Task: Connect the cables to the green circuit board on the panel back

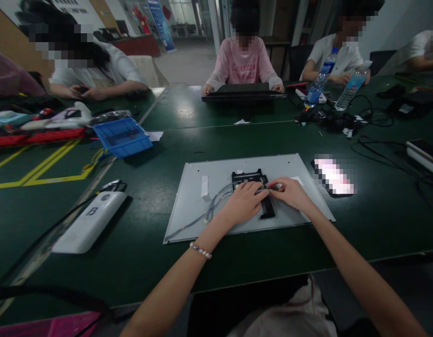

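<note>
Holding left hand (249, 199) and right hand (290, 192) close together, right over a black plastic bracket (268, 208), near the middle of a pale grey, flat rectangular panel (190, 213) lying on a dark green, glossy tabletop (149, 206); curling the fingers of each grip inward, perhaps pinching something small; cannot tell for certain, with so little showing between the fingertips; letting thin grey-blue wires (211, 203) trail leftward from beneath the left hand, across the panel.

Watch those wires now; could snag on a pale beaded bracelet (202, 253) at the left wrist with one careless lift; could strain or pull loose if tugged at an angle; could crack the bracket, too, by pressing too heavily; could skid the panel on so smooth a tabletop by pushing unevenly.

Over to the writing; reading a dark "B" on a white, rounded oblong plastic device (90, 224) at left; spotting lettering on a pink shirt (245, 63) opposite, too blurred to read; likewise with the label on a clear, blue-capped plastic bottle (321, 79).
</note>
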Available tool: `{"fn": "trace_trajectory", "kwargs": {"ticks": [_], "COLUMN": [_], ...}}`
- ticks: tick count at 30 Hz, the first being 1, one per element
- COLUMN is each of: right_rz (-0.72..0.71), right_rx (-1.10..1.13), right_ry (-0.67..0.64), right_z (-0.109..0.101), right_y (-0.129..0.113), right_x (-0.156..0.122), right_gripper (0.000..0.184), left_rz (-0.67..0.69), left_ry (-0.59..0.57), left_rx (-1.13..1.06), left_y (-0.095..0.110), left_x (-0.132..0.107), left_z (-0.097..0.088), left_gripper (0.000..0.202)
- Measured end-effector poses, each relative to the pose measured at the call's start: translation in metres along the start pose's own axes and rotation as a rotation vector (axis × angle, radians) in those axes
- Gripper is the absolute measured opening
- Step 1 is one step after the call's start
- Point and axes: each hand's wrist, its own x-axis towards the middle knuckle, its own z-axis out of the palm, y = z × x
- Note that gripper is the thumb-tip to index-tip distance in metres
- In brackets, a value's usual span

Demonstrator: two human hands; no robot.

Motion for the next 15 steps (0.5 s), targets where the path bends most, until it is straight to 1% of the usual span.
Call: {"fn": "trace_trajectory", "kwargs": {"ticks": [3,5,7,9,11,12,15], "right_rz": [-0.027,-0.011,0.024,0.059,0.08,0.087,0.096], "right_rx": [-0.029,-0.005,0.055,0.127,0.184,0.207,0.246], "right_ry": [0.015,0.005,-0.006,0.008,0.042,0.059,0.069], "right_z": [-0.003,-0.006,-0.01,-0.014,-0.017,-0.018,-0.017], "right_y": [-0.003,-0.004,-0.004,-0.003,-0.002,-0.001,0.0], "right_x": [-0.001,-0.001,-0.001,-0.001,0.0,0.0,0.0], "right_gripper": [0.024,0.025,0.025,0.025,0.025,0.026,0.033], "left_rz": [-0.001,0.001,0.002,-0.015,-0.075,-0.126,-0.287], "left_ry": [-0.001,0.001,0.013,0.043,0.093,0.127,0.196], "left_rx": [0.017,0.029,0.02,-0.013,-0.052,-0.064,-0.066], "left_y": [0.001,0.003,0.004,-0.001,-0.014,-0.024,-0.064], "left_x": [0.0,-0.001,-0.003,-0.006,-0.012,-0.016,-0.033], "left_z": [0.0,-0.002,-0.007,-0.016,-0.028,-0.033,-0.044], "left_gripper": [0.036,0.037,0.04,0.046,0.046,0.043,0.036]}}
